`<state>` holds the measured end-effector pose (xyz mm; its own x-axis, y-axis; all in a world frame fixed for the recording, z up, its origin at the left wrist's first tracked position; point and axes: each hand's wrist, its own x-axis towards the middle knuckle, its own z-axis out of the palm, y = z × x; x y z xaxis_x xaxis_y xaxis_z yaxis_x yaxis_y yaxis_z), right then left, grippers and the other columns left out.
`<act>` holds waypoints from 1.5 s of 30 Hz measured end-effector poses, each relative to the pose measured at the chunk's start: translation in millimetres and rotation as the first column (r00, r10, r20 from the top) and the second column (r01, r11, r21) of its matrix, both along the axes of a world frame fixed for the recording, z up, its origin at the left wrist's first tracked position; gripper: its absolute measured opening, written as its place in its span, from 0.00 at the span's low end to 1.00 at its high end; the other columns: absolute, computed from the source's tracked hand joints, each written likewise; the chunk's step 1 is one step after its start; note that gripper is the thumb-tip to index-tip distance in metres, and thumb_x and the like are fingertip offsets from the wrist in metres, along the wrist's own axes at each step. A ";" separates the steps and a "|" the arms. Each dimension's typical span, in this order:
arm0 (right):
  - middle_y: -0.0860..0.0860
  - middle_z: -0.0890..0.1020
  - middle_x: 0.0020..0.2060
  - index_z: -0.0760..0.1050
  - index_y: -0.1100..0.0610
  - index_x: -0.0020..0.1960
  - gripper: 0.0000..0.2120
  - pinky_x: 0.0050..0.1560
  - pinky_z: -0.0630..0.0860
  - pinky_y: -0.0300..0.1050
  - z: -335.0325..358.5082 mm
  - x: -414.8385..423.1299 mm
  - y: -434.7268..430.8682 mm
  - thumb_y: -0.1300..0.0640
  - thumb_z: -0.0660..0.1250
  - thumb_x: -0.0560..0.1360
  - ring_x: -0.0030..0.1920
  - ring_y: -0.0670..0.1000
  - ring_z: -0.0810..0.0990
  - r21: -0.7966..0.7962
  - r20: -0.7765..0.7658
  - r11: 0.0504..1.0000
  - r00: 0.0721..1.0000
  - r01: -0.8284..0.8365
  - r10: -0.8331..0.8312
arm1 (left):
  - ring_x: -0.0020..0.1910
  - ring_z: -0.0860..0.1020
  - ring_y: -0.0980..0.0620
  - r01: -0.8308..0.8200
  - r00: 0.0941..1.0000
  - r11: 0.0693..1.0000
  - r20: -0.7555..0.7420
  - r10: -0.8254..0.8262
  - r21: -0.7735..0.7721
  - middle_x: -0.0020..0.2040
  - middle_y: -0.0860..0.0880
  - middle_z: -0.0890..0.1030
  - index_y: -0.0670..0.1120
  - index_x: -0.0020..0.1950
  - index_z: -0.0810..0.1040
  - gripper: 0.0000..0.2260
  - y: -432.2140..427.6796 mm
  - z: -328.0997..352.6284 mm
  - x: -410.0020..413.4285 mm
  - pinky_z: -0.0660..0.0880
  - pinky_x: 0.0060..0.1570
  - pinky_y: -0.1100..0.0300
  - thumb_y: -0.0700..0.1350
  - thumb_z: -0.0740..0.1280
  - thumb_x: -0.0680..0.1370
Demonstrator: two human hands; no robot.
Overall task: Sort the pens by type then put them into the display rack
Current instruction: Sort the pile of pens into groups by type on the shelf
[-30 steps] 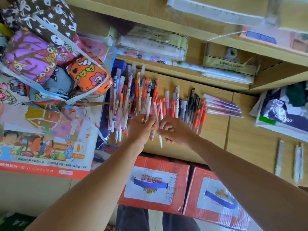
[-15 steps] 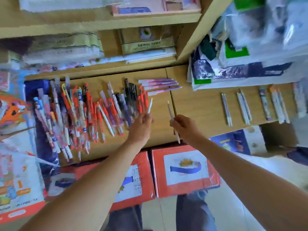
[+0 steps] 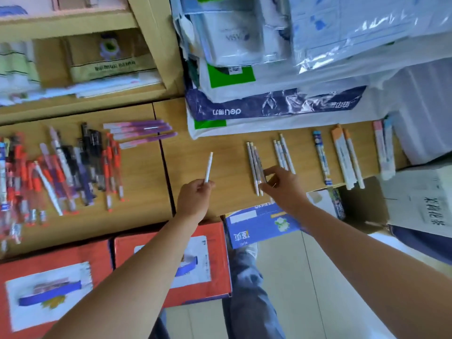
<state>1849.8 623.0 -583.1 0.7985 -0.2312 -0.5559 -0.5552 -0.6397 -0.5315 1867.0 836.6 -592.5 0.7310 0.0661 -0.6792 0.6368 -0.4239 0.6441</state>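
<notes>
A mixed heap of red, black and blue pens (image 3: 61, 172) lies on the wooden shelf top (image 3: 141, 182) at the left, with a few purple pens (image 3: 139, 133) behind it. My left hand (image 3: 194, 201) pinches one white pen (image 3: 208, 167) by its lower end, pointing away from me above the wood. My right hand (image 3: 281, 187) pinches a pale pen (image 3: 261, 171) at the right side of a small row of white pens (image 3: 252, 165). Further right lie more sorted groups: white pens (image 3: 283, 155), one blue patterned pen (image 3: 322, 160), orange-and-white pens (image 3: 347, 157) and pink and blue pens (image 3: 384, 148).
Plastic-wrapped packs and a blue "deli" bag (image 3: 269, 106) are stacked behind the sorted rows. Red cartons (image 3: 171, 265) and a blue box (image 3: 259, 223) stand below the shelf edge. A brown carton (image 3: 415, 204) sits at the right. Shelves at the back left hold paper packs (image 3: 107, 62).
My view has swung right, away from the heap. Both hands moved right, each with a white pen. My right hand has lowered its pen onto the row of white pens.
</notes>
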 end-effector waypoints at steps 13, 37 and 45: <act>0.53 0.79 0.46 0.71 0.54 0.54 0.13 0.44 0.78 0.49 -40.0 22.5 -13.8 0.53 0.71 0.73 0.45 0.56 0.78 -0.100 -0.003 0.988 0.993 -0.115 0.115 | 0.37 0.78 0.53 0.003 0.997 0.998 0.075 -0.008 0.066 0.36 0.51 0.80 0.43 0.45 0.82 0.03 -35.3 -15.2 8.6 0.74 0.45 0.58 0.42 0.71 0.75; 0.48 0.78 0.37 0.74 0.56 0.47 0.07 0.39 0.78 0.48 -39.7 27.1 -110.5 0.58 0.71 0.73 0.40 0.52 0.79 -0.180 0.069 0.979 0.991 -0.099 0.113 | 0.57 0.73 0.41 0.220 0.963 0.888 0.056 -0.264 0.404 0.63 0.40 0.69 0.40 0.66 0.66 0.29 -120.7 -13.3 30.5 0.71 0.55 0.53 0.48 0.74 0.72; 0.51 0.78 0.43 0.71 0.54 0.56 0.17 0.39 0.78 0.49 -42.7 20.4 -102.2 0.44 0.67 0.75 0.40 0.53 0.78 -0.222 0.070 0.951 0.970 -0.214 0.234 | 0.53 0.76 0.43 0.206 0.955 0.897 0.120 -0.272 0.392 0.62 0.42 0.69 0.42 0.66 0.65 0.28 -138.2 -17.5 29.6 0.74 0.51 0.52 0.46 0.73 0.72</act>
<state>1870.2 520.8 -625.8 0.8895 -0.1445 -0.4335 -0.3388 -0.8451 -0.4135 1896.6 698.3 -609.9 0.8571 0.0981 -0.5057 0.3829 -0.7780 0.4980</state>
